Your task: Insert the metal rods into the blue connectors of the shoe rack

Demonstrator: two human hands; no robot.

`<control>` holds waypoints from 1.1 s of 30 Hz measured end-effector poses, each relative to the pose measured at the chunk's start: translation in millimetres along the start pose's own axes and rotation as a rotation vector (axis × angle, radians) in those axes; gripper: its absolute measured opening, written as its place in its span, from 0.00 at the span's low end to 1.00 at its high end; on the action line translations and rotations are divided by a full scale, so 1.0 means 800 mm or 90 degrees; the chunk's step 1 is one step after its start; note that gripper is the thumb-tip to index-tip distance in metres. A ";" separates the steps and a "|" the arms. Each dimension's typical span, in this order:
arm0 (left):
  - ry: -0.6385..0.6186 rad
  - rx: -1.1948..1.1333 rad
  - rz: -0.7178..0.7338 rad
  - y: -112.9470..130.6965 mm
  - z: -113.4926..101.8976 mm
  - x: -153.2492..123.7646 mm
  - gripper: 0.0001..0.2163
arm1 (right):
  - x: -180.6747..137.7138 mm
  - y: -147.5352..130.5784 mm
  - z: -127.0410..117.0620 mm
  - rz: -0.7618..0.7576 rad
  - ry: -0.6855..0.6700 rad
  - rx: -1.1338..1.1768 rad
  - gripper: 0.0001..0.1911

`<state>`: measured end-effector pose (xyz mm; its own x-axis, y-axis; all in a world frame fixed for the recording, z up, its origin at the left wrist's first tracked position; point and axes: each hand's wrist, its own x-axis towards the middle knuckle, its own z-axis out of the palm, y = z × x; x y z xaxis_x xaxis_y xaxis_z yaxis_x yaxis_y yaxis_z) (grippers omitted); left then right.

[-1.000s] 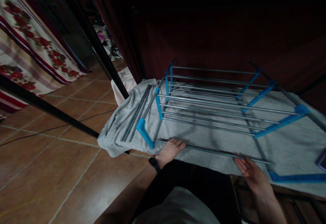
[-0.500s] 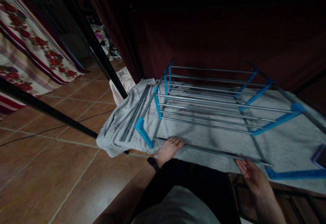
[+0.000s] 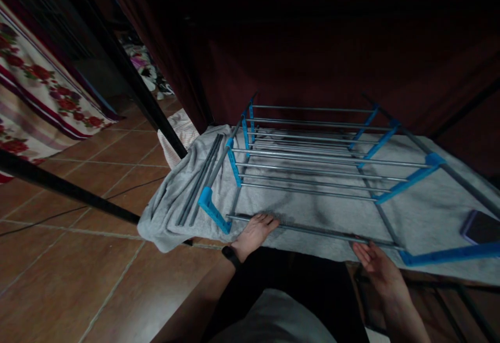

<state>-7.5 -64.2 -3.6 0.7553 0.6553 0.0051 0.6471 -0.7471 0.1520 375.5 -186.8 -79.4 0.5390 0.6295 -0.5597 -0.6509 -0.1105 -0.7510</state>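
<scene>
A rack of grey metal rods (image 3: 312,163) with blue plastic side brackets (image 3: 213,208) lies on a grey cloth (image 3: 422,218). My left hand (image 3: 253,233) rests with fingers stretched flat on the nearest rod (image 3: 312,230), close to the left blue bracket. My right hand (image 3: 375,264) is open, fingertips touching the same rod near its right end, beside another blue bracket (image 3: 449,253). A black band sits on my left wrist.
Several loose grey rods (image 3: 199,179) lie on the cloth's left part. A dark phone (image 3: 480,227) lies at the right. Black frame poles (image 3: 70,192) cross the tiled floor at the left, with a floral fabric (image 3: 35,98) behind. A dark red curtain hangs behind the rack.
The view has shifted slightly, so the rack and cloth sit further left and the phone shows more. Both hands stay on the nearest rod.
</scene>
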 end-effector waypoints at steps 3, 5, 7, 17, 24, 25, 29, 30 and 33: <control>0.010 -0.004 -0.010 -0.004 0.003 -0.004 0.19 | -0.008 -0.002 0.002 -0.019 -0.005 0.017 0.08; 0.024 -0.008 -0.019 -0.009 0.009 -0.008 0.20 | -0.015 -0.002 0.006 -0.042 -0.026 0.032 0.10; 0.051 -0.017 -0.014 -0.016 0.016 -0.010 0.20 | -0.022 -0.003 0.013 -0.068 -0.041 0.050 0.12; 0.096 -0.005 0.022 -0.051 0.050 -0.005 0.21 | -0.028 -0.004 0.022 -0.110 -0.016 0.105 0.21; 0.106 -0.005 0.049 -0.056 0.061 -0.007 0.21 | -0.032 -0.008 0.017 -0.097 -0.005 0.114 0.22; 0.110 -0.008 0.051 -0.056 0.062 -0.008 0.21 | -0.031 -0.008 0.015 -0.098 -0.001 0.115 0.22; 0.115 -0.014 0.048 -0.051 0.065 -0.008 0.21 | -0.031 -0.007 0.007 -0.096 -0.001 0.117 0.20; 0.116 -0.016 0.049 -0.050 0.064 -0.008 0.21 | -0.032 -0.006 0.005 -0.093 -0.003 0.116 0.19; 0.120 -0.026 0.052 -0.047 0.062 -0.007 0.21 | -0.033 -0.006 0.001 -0.089 -0.004 0.117 0.17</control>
<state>-31.0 -45.5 -58.4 0.7697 0.6053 0.2029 0.5772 -0.7956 0.1840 364.0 -201.8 -60.8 0.6277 0.6341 -0.4516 -0.6571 0.1204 -0.7442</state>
